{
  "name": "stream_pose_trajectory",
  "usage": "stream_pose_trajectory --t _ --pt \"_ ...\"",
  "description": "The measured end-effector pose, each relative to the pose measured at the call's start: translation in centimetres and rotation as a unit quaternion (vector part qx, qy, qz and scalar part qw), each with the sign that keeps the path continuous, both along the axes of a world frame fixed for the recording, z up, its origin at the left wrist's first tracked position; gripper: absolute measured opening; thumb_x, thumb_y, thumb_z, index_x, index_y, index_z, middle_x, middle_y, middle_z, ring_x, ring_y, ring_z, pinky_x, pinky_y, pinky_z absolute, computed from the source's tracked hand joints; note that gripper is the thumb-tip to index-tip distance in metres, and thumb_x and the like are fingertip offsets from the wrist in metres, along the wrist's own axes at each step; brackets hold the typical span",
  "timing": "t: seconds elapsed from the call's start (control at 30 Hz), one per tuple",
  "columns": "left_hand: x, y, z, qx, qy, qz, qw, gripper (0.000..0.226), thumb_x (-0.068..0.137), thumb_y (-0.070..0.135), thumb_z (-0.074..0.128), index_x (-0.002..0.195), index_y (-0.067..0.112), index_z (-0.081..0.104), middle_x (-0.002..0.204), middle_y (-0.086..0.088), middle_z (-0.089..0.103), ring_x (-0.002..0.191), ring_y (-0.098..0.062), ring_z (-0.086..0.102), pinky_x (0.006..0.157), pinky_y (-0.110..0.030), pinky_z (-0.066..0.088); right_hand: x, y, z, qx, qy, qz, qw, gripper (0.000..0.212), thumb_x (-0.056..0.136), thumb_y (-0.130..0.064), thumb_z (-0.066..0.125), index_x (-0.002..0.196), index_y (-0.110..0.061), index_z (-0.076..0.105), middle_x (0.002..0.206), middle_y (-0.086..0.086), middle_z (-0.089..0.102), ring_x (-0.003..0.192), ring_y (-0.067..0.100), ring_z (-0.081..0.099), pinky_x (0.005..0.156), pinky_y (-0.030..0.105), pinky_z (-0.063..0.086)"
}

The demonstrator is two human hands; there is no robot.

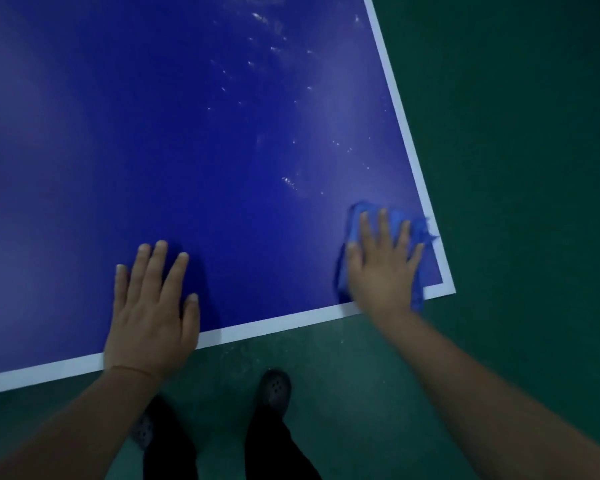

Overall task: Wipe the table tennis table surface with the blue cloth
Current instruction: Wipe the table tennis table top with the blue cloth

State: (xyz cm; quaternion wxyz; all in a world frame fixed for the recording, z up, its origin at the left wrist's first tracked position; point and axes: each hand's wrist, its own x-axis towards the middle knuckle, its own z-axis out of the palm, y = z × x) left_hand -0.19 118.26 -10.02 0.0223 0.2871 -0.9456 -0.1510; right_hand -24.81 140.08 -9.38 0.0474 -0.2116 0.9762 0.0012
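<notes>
The dark blue table tennis table (153, 133) with its white border line fills the upper left of the view. Its near right corner lies at the right. On that corner lies the bunched blue cloth (355, 220), and my right hand (383, 265) presses flat on it with fingers spread and straight. Cloth shows past my fingertips and on both sides of the hand. My left hand (151, 310) rests flat on the bare table near the front edge, fingers straight, holding nothing. Small wet or dusty speckles (288, 181) glint on the surface beyond the cloth.
Green floor (516, 168) surrounds the table on the right and in front. My legs in dark trousers and perforated clogs (274, 389) stand on it just below the table's front edge (274, 323).
</notes>
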Motion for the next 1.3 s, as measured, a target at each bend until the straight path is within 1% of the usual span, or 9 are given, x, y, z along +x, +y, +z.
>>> stream_pose_trajectory --t 0.13,0.33,0.5,0.6,0.8,0.97,1.17,1.23,1.3 --pt "-0.4 0.2 0.1 -0.009 -0.014 0.001 1.0 0.065 0.095 0.038 0.03 0.15 0.003 0.038 0.162 -0.017 0.024 0.153 -0.029 0.01 0.124 -0.05 0.001 -0.1 1.7 0.3 0.028 -0.055 0.272 0.96 0.059 0.101 -0.058 0.015 0.156 -0.036 0.019 0.165 -0.005 0.015 0.152 0.033 0.007 0.118 0.064 0.007" --pt "-0.7 0.3 0.0 -0.013 -0.035 0.017 0.999 0.068 0.095 0.036 0.03 0.152 -0.001 0.031 0.162 -0.018 0.023 0.154 -0.026 0.009 0.124 -0.049 -0.001 -11.8 0.4 -0.1 0.008 -0.019 0.069 0.997 0.064 0.098 -0.058 0.013 0.158 -0.034 0.012 0.167 -0.005 0.005 0.152 0.031 0.0 0.12 0.06 -0.001" --pt "-0.7 0.3 0.0 -0.018 -0.052 0.015 0.998 0.067 0.095 0.037 0.028 0.151 0.0 0.032 0.162 -0.016 0.023 0.153 -0.027 0.012 0.124 -0.051 0.001 -0.8 7.7 0.0 -0.004 -0.029 0.158 0.987 0.059 0.102 -0.055 0.019 0.156 -0.032 0.023 0.165 -0.003 0.016 0.153 0.031 0.007 0.119 0.061 0.011" --pt "-0.7 0.2 -0.1 -0.017 -0.05 0.016 0.998 0.067 0.095 0.037 0.027 0.151 0.0 0.033 0.162 -0.016 0.024 0.153 -0.027 0.013 0.124 -0.052 0.004 -3.7 8.0 0.0 0.026 -0.046 0.17 0.984 0.061 0.101 -0.059 0.014 0.156 -0.033 0.018 0.165 -0.004 0.012 0.153 0.03 0.004 0.119 0.06 0.009" --pt "-0.5 0.2 0.0 -0.023 -0.054 0.015 0.998 0.065 0.096 0.037 0.028 0.151 0.002 0.036 0.162 -0.015 0.026 0.152 -0.027 0.014 0.123 -0.055 0.001 -6.3 -0.1 -0.4 -0.024 -0.018 -0.104 0.994 0.061 0.102 -0.052 0.022 0.159 -0.031 0.012 0.167 -0.002 0.003 0.152 0.037 0.003 0.118 0.064 0.007" --pt "-0.5 0.2 0.0 -0.028 -0.07 0.024 0.997 0.065 0.096 0.039 0.026 0.152 0.005 0.035 0.163 -0.012 0.025 0.153 -0.024 0.011 0.12 -0.06 -0.004 5.3 -0.5 -0.6 0.002 -0.04 0.256 0.966 0.061 0.101 -0.057 0.025 0.157 -0.034 0.015 0.166 -0.002 0.01 0.152 0.036 0.003 0.117 0.065 0.007" --pt "-0.7 0.3 0.0 -0.028 -0.069 0.025 0.997 0.065 0.095 0.039 0.028 0.15 0.004 0.037 0.162 -0.013 0.027 0.153 -0.026 0.014 0.118 -0.062 -0.001 -6.5 4.9 -0.2 0.01 -0.035 -0.002 0.999 0.069 0.095 -0.061 0.01 0.158 -0.033 0.014 0.167 -0.002 0.005 0.152 0.037 0.001 0.118 0.065 0.005" --pt "-0.6 0.2 0.1 -0.027 -0.062 0.023 0.997 0.065 0.095 0.038 0.028 0.149 0.003 0.039 0.161 -0.014 0.029 0.152 -0.029 0.017 0.118 -0.064 0.0 -3.6 4.2 0.0 0.011 -0.021 0.014 1.0 0.068 0.097 -0.06 0.009 0.158 -0.031 0.012 0.167 0.0 0.004 0.151 0.038 0.001 0.119 0.063 0.003" --pt "-0.6 0.2 0.1 -0.029 -0.058 0.024 0.998 0.065 0.096 0.037 0.028 0.149 0.002 0.039 0.16 -0.014 0.03 0.151 -0.03 0.019 0.117 -0.066 0.002 1.3 3.1 0.2 0.006 -0.032 0.154 0.987 0.063 0.101 -0.056 0.015 0.158 -0.03 0.017 0.166 0.002 0.009 0.151 0.038 0.004 0.119 0.061 0.003"
